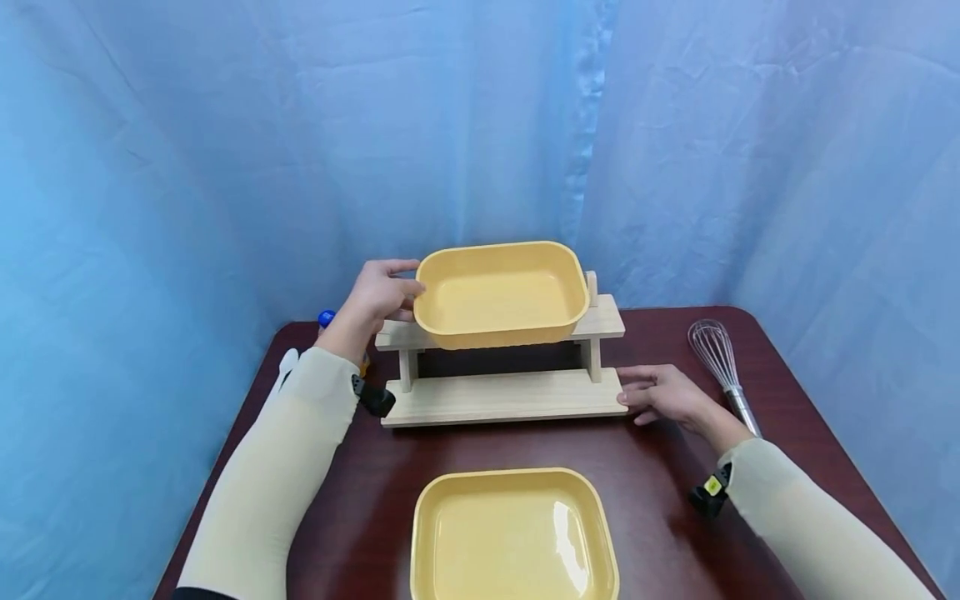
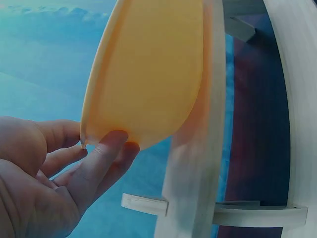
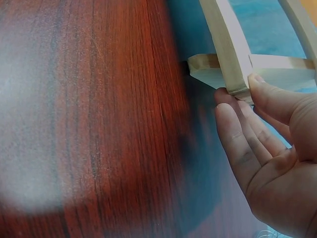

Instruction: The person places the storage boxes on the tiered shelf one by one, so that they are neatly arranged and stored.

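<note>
Trays number two, one pinched by the left hand. The right hand grips one two-tiered rack.

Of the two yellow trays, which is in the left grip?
The far tray, at the top board of the wooden rack: the left grip holds its left end. The near tray sits on the table, touched by neither grip.

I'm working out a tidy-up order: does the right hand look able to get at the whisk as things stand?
Probably yes: the whisk lies on the table close beside the right hand, with nothing visible blocking it, though the hand would likely need to let go of the rack first.
</note>
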A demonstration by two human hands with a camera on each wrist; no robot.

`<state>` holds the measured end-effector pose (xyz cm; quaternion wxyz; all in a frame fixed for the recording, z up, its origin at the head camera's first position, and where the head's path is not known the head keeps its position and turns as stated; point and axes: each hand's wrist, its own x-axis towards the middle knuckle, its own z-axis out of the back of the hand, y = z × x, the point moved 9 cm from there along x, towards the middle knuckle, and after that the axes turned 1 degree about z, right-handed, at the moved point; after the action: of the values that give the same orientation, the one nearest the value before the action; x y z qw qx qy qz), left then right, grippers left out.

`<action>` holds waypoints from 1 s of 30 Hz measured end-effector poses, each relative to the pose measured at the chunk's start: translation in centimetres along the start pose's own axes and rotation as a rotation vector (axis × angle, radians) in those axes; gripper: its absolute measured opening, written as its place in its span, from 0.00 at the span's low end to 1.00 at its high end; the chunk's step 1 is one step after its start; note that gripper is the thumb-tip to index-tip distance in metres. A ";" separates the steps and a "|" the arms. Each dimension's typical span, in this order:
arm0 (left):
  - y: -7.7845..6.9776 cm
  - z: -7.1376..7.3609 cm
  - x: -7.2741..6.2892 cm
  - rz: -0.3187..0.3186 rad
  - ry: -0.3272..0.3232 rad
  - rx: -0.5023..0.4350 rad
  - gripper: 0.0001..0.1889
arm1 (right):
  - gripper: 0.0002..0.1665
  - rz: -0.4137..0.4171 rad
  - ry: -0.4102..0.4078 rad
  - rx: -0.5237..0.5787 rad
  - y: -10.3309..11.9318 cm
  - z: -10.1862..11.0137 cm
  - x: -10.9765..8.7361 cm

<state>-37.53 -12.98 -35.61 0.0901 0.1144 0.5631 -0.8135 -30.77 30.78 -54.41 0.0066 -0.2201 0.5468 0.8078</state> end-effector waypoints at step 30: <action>1.8 0.8 -0.3 -0.070 0.070 0.155 0.33 | 0.43 0.003 0.023 0.012 0.2 -1.3 0.6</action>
<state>-36.83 -14.39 -36.90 0.0328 0.1295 0.5050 -0.8527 -30.90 29.43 -54.79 0.0007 -0.2285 0.5521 0.8018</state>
